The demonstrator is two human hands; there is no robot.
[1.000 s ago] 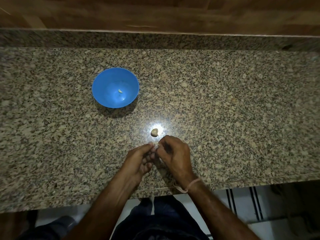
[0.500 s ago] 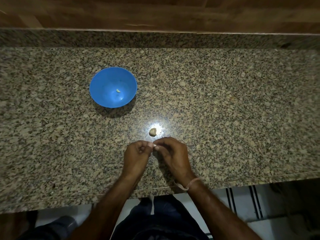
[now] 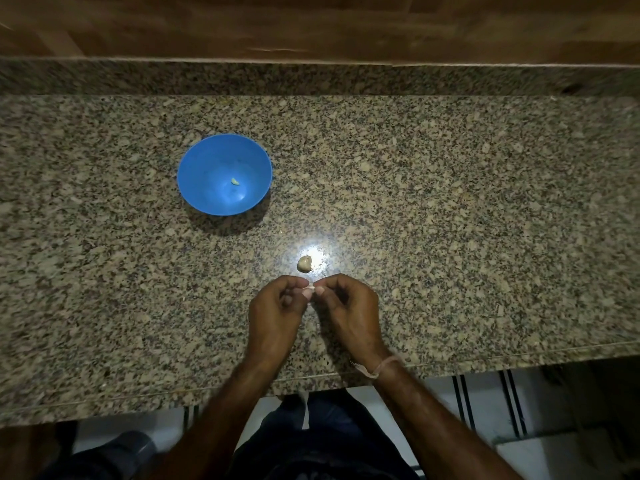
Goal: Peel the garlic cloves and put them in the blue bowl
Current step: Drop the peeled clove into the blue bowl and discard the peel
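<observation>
A small pale garlic clove (image 3: pixel 309 290) is held just above the near middle of the counter, pinched between the fingertips of both hands; only a whitish sliver of it shows between the thumbs, and whether its skin is on or off cannot be told. The left hand (image 3: pixel 277 315) and the right hand (image 3: pixel 350 313) meet knuckle to knuckle, fingers curled inward around the clove. Just beyond the hands, a second clove (image 3: pixel 304 264) lies on the stone beside a bright glare spot; it is rounded, tan and papery, its skin apparently intact. Farther off to the left stands the blue bowl (image 3: pixel 204 161), upright, round and glossy, holding one small, pale, curved peeled clove (image 3: pixel 235 182) near the middle of its floor. All rest on a speckled granite counter (image 3: pixel 450 202), backed at the far side by a low granite upstand and a wooden panel (image 3: pixel 311 26). A thin thread band (image 3: pixel 384 366) circles the right wrist.
</observation>
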